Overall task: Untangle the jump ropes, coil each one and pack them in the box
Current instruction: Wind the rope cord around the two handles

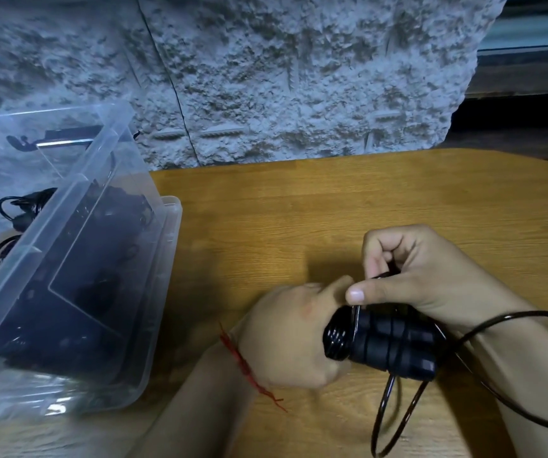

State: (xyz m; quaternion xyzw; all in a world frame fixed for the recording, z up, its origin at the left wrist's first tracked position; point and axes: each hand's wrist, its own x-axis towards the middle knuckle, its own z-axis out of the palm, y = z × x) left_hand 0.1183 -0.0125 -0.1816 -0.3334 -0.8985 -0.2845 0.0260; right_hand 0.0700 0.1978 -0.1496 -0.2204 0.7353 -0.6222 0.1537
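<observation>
Wooden table (299, 206) meets rough stone wall (282, 77), clear box (166, 246) left

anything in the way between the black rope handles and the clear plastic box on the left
Nothing visible: bare wooden table lies between the black jump rope handles in the left hand and the clear plastic box, whose top looks open. The thin black cord, pinched by the right hand, trails away right.
</observation>
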